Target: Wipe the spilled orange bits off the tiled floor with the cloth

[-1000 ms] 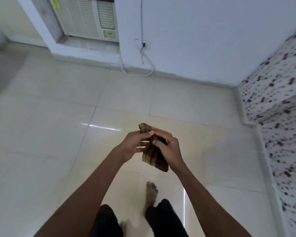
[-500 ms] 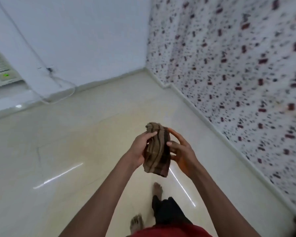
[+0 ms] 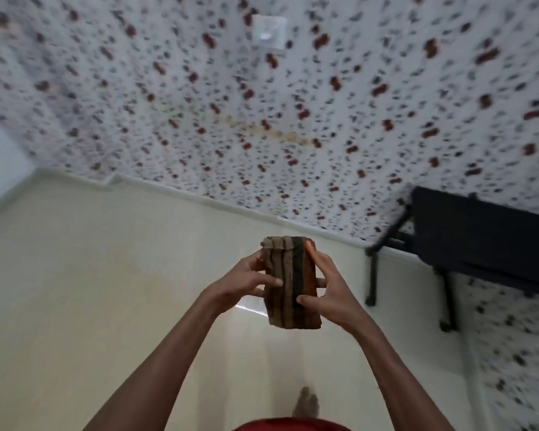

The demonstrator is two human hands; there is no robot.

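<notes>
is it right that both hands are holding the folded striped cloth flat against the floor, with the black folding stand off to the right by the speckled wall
Not quite. The head view shows both hands, left and right, holding the folded striped cloth up in the air, well above the floor, not against it. The black folding stand is indeed on the right by the speckled wall.

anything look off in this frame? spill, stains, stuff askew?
One oddity: a yellowish streak runs across the speckled wall, like a dried stain. No orange bits show on the visible tiled floor. The folded cloth is held upright between left hand and right hand, off the floor.
</notes>
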